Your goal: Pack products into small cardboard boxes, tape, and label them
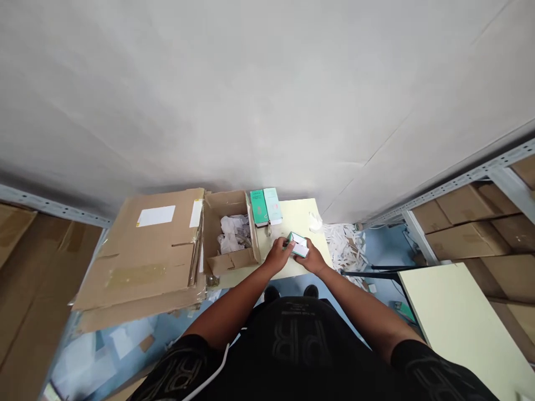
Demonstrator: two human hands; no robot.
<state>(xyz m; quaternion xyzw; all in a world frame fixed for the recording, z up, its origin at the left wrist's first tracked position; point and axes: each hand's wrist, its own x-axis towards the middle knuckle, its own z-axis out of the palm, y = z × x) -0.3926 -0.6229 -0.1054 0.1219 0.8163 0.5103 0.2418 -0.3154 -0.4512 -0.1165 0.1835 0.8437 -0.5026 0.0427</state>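
Between my two hands is a small white and green box [298, 244], held just above the pale table. My left hand [279, 255] grips its left side, with the thumb reaching onto the white face. My right hand [313, 259] is closed around its right lower edge. Whether the box's flap is raised is too small to tell. Behind my left hand a green box [259, 207] and a pale mint box [273, 206] lie side by side at the table's back edge. A crumpled white piece [315, 222] lies on the table to the right.
An open carton [228, 262] with clear plastic bags [234, 233] stands left of my hands. Farther left is a stack of flattened cardboard [142, 245]. White paper strips [345, 248] cover the floor at right. A second table [463, 312] and shelves of cartons [472, 209] stand beyond.
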